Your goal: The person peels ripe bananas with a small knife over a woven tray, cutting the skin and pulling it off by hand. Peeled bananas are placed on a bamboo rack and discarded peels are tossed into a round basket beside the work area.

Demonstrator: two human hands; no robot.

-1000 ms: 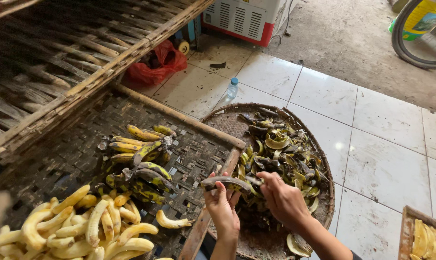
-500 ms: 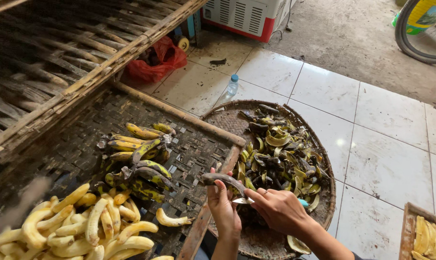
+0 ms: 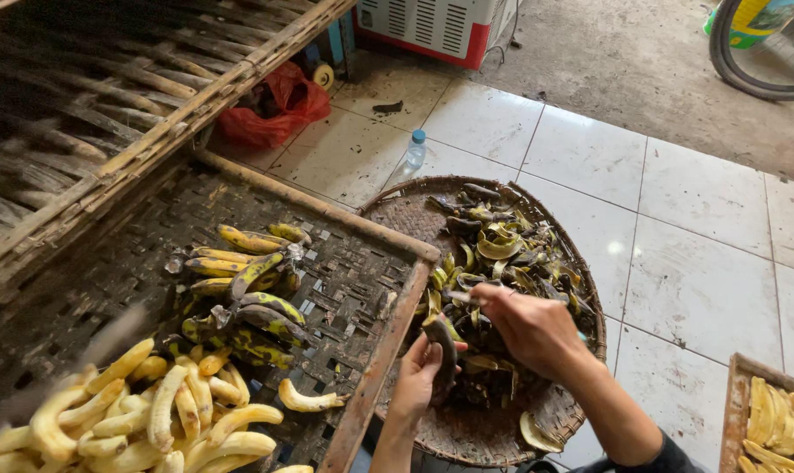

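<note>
My left hand (image 3: 421, 378) grips a dark, unpeeled banana (image 3: 442, 342) upright over the round woven basket (image 3: 397, 215). My right hand (image 3: 530, 328) holds a small knife (image 3: 461, 299) with its blade pointing left, just above the banana's top. The basket holds a heap of dark green and yellow banana peels (image 3: 502, 250). To my left a flat woven tray (image 3: 344, 263) carries a bunch of blackened unpeeled bananas (image 3: 239, 293) and a pile of pale peeled bananas (image 3: 151, 412).
A small plastic bottle (image 3: 415, 150) stands on the white tiled floor behind the basket. A red plastic bag (image 3: 274, 109) lies under a bamboo rack (image 3: 116, 96). Another wooden tray with peeled bananas (image 3: 778, 420) sits at the lower right.
The banana in my left hand has turned from lying across to standing upright. My right hand with the knife has moved up over its tip.
</note>
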